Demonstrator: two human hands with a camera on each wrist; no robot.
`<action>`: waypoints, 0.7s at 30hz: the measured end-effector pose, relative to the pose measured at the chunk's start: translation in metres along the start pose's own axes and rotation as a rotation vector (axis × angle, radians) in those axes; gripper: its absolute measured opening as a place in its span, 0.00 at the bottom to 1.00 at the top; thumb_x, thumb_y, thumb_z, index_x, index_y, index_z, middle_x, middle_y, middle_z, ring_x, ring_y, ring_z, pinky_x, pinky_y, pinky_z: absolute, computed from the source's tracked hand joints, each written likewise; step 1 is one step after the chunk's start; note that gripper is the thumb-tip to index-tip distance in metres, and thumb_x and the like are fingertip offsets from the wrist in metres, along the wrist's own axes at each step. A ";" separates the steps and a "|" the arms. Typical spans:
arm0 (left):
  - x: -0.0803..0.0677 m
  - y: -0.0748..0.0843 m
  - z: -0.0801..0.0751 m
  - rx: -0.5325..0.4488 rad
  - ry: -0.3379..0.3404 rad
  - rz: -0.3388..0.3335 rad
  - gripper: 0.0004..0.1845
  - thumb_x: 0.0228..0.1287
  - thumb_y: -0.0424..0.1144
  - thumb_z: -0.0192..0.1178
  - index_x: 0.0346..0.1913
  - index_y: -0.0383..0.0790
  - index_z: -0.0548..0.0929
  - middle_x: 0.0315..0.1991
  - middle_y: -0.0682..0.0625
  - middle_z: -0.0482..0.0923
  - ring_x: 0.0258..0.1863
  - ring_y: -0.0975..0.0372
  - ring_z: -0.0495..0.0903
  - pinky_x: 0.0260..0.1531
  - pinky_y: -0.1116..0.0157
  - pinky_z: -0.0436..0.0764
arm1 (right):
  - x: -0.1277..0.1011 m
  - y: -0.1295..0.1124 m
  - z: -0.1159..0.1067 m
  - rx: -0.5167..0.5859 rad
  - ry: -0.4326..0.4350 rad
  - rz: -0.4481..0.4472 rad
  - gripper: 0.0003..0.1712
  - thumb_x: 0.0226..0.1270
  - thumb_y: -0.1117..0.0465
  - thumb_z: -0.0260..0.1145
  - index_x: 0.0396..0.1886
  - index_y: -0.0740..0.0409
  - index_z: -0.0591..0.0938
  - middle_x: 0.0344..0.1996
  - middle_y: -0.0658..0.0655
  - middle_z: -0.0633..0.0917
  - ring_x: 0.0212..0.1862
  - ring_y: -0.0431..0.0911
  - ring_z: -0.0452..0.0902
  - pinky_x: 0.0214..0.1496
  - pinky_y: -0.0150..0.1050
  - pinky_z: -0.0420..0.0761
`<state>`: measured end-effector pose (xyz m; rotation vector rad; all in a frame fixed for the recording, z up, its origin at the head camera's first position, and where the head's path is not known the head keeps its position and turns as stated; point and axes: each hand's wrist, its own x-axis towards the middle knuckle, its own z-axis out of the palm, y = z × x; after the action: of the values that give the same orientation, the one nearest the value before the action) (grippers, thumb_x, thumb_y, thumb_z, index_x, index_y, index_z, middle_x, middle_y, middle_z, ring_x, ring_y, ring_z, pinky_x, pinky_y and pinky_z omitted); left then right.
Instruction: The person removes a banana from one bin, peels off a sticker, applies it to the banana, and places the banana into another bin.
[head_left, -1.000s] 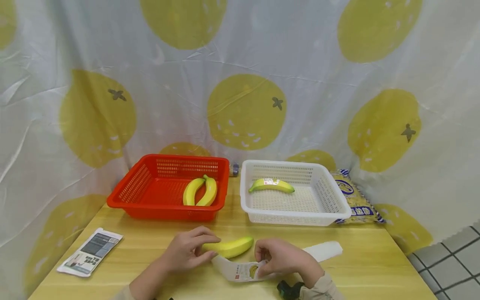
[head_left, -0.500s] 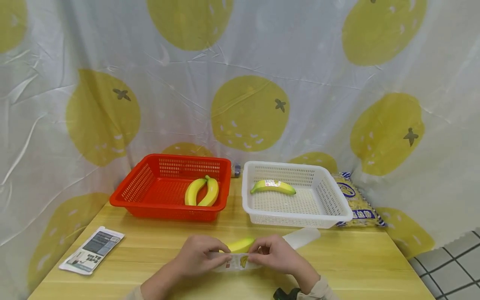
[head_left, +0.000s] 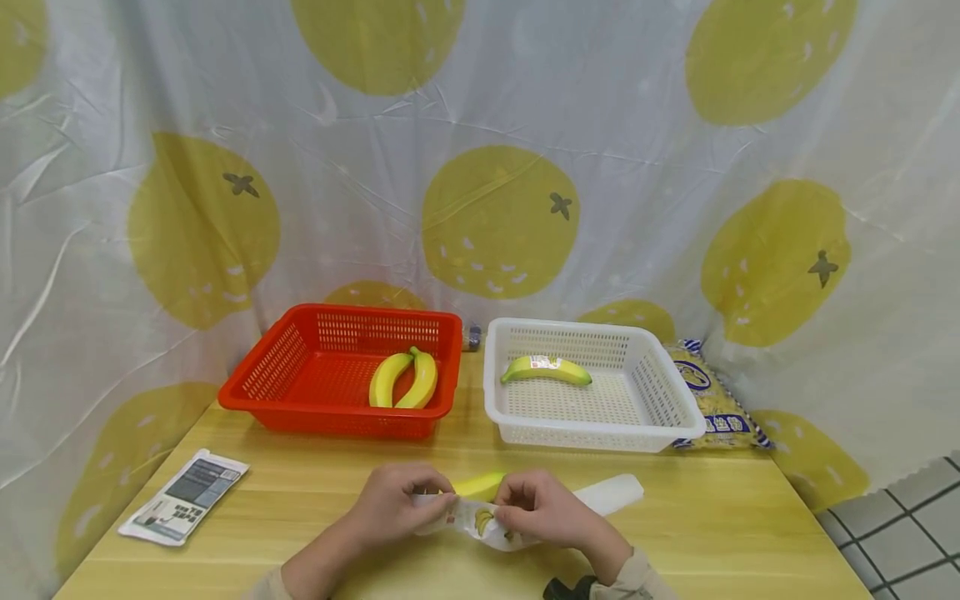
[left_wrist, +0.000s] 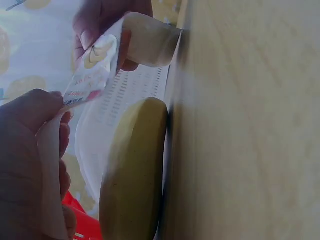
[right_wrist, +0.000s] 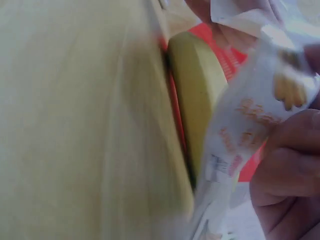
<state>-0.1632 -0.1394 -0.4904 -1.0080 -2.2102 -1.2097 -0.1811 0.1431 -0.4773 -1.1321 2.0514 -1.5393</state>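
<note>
Near edge of a wooden table [head_left: 720, 533], head view. A yellow banana [head_left: 480, 485], smooth and unblemished with a rounded tip, lies on the table just behind both hands; only its upper side shows between them. In front of it the hands hold a white plastic sleeve [head_left: 483, 521] printed with a small banana picture and red lettering. The sleeve is thin, creased and partly translucent, and its unprinted end [head_left: 611, 495] trails to the right across the table.

The left hand [head_left: 397, 504] has its fingers curled, thumb and fingertips pinching the left part of the sleeve. The right hand [head_left: 543, 510] likewise pinches the sleeve between curled fingers and thumb. The left wrist view shows the banana [left_wrist: 132, 175] resting against the table with the printed sleeve [left_wrist: 92, 70] stretched between the two hands just beside it.

Far side: a red basket [head_left: 258, 379] holding two bananas [head_left: 403, 379] side by side, left; a white basket [head_left: 675, 408] holding one labelled banana [head_left: 546, 369], right. A printed packet [head_left: 712, 396] lies beside the white basket. A printed leaflet [head_left: 183, 497] lies near the left edge.
</note>
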 end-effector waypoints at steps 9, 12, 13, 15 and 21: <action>0.004 -0.011 -0.001 0.068 0.164 0.108 0.15 0.51 0.30 0.78 0.39 0.52 0.88 0.39 0.58 0.85 0.44 0.62 0.80 0.52 0.69 0.74 | 0.003 0.001 0.000 -0.039 0.176 0.081 0.07 0.72 0.65 0.63 0.32 0.63 0.81 0.24 0.47 0.78 0.24 0.32 0.69 0.25 0.26 0.69; 0.005 -0.013 -0.001 0.105 0.222 0.123 0.16 0.50 0.31 0.79 0.41 0.51 0.89 0.44 0.55 0.85 0.52 0.54 0.78 0.61 0.66 0.68 | 0.005 -0.001 0.001 -0.058 0.268 0.136 0.08 0.73 0.64 0.63 0.33 0.63 0.81 0.24 0.47 0.77 0.25 0.33 0.68 0.26 0.27 0.69; 0.006 -0.013 -0.002 0.102 0.238 0.143 0.15 0.51 0.31 0.78 0.41 0.50 0.89 0.45 0.53 0.85 0.53 0.52 0.78 0.63 0.66 0.67 | 0.005 -0.001 0.001 -0.062 0.299 0.149 0.08 0.73 0.64 0.63 0.33 0.64 0.81 0.25 0.48 0.77 0.25 0.33 0.68 0.26 0.27 0.69; 0.006 -0.013 0.000 0.088 0.252 0.207 0.13 0.53 0.32 0.77 0.42 0.47 0.89 0.44 0.51 0.85 0.51 0.51 0.79 0.64 0.69 0.69 | 0.006 -0.003 0.003 -0.050 0.353 0.169 0.09 0.74 0.63 0.64 0.34 0.65 0.81 0.26 0.49 0.78 0.26 0.34 0.70 0.27 0.27 0.69; 0.004 -0.006 0.009 0.008 0.133 0.263 0.12 0.59 0.31 0.75 0.45 0.43 0.89 0.44 0.52 0.85 0.41 0.61 0.84 0.45 0.76 0.81 | 0.010 0.000 0.013 0.013 0.409 0.098 0.08 0.73 0.66 0.64 0.34 0.68 0.81 0.25 0.58 0.81 0.21 0.33 0.71 0.22 0.26 0.72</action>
<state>-0.1708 -0.1325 -0.4961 -1.1395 -1.9108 -1.1140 -0.1787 0.1266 -0.4803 -0.7429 2.3046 -1.8507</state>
